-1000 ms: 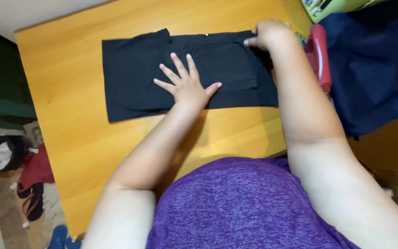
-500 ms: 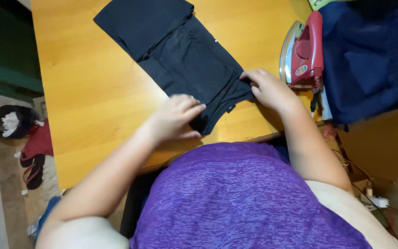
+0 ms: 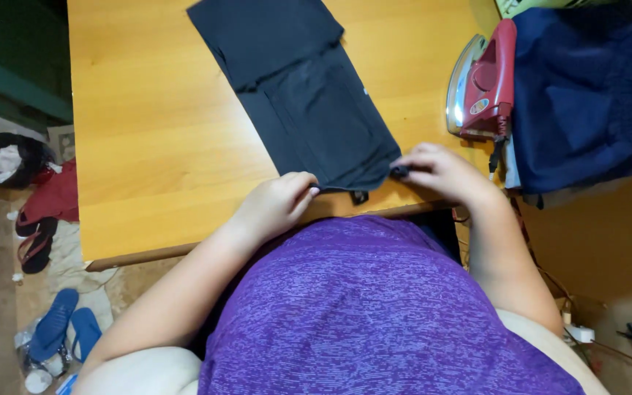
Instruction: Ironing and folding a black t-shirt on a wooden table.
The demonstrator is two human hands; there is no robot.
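On the floor at the far left, blue sandals and a red cloth are seen beside the wooden table. The left hand is now placed at the near edge of the table, where half a second ago it was also curled at the cloth; a second ago it was laid flat with spread fingers on the middle of the garment. Its fingers are now bent closed around the near left corner of the black garment, and the hem seems to be pinched, though the grip itself is partly hidden. The garment has been turned since then: it was lying across the table, and now it is stretched diagonally away from the person, with its near end at the table edge. From this it is judged that the piece has been pulled closer and is being lined up at its hem. The cloth looks flat and folded, with a seam along it. The right hand is closed on the near right corner, the fingertips holding the edge. Just beyond, a red iron is standing against a dark blue cloth.
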